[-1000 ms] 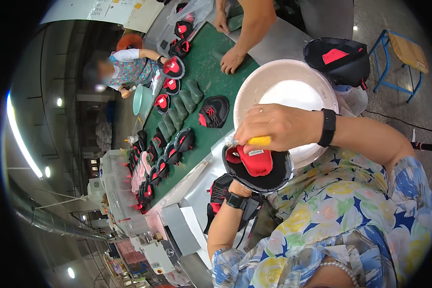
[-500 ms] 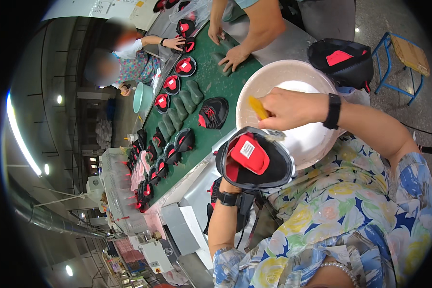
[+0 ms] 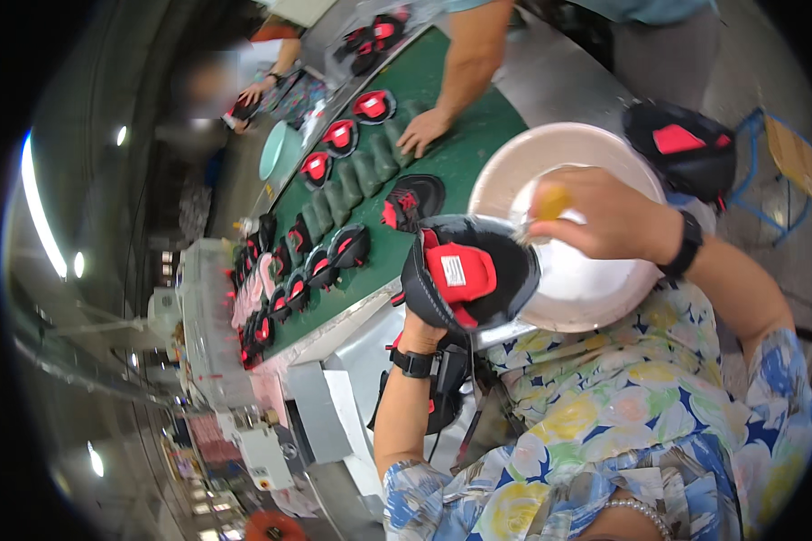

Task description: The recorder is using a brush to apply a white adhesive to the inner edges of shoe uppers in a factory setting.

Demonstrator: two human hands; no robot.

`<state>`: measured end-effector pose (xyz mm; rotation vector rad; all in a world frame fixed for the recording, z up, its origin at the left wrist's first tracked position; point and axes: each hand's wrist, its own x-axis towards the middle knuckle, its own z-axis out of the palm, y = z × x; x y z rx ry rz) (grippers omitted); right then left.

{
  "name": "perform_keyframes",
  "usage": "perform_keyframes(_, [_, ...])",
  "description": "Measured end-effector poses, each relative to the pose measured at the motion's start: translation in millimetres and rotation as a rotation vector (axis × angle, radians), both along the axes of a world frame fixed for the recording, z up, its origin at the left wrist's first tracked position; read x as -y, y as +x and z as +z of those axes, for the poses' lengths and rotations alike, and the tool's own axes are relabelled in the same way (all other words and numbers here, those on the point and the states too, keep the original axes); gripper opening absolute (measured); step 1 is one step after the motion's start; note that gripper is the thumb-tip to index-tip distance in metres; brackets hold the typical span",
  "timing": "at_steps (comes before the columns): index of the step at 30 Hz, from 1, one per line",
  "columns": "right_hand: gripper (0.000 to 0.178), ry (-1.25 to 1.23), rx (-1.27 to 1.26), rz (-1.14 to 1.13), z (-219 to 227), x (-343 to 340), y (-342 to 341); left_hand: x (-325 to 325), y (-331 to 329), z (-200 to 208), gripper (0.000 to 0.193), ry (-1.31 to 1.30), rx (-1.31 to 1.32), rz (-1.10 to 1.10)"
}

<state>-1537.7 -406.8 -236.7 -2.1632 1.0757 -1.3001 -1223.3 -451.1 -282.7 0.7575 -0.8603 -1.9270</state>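
My left hand [image 3: 422, 334] grips a black and red shoe upper [image 3: 507, 270] from below, its open underside facing up. Red lining and a white label show inside it. In my closed right hand [image 3: 609, 215] is a brush with a yellow handle [image 3: 553, 203]. Its bristles, blurred, meet the upper's grey rim on the side toward the basin. Right behind the upper stands a round pale basin [image 3: 492, 185] holding white liquid, and my right hand is above it.
On the green table [image 3: 379, 261] lie several shoe uppers [image 3: 347, 245], a row of grey-green foot-shaped lasts [image 3: 350, 180] and a lone upper [image 3: 413, 200]. A co-worker's hand [image 3: 427, 131] reaches over the lasts. Another black upper [image 3: 677, 144] sits beyond the basin, near a blue-legged stool [image 3: 794, 158].
My left hand has turned the upper, and the brush now touches another stretch of its rim. One co-worker's hand has moved across the lasts; another person now holds an upper away from the table.
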Motion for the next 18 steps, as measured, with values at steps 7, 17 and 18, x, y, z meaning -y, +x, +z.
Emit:
perform_keyframes(7, [0.014, 0.303, 0.16, -0.112, -5.2, -25.6, -10.8, 105.3, 122.1, -51.9, 0.025, 0.118, -0.211, 0.292])
perform_keyframes(17, [0.013, 0.53, 0.049, -0.197, -11.4, -18.0, -18.3, 236.0, 138.1, -146.1, 0.047, 0.065, 0.092, 0.663])
perform_keyframes(18, [0.013, 0.56, 0.038, -0.21, -13.2, -15.4, -19.6, 241.5, 130.5, -154.5, 0.047, 0.079, 0.086, 0.666])
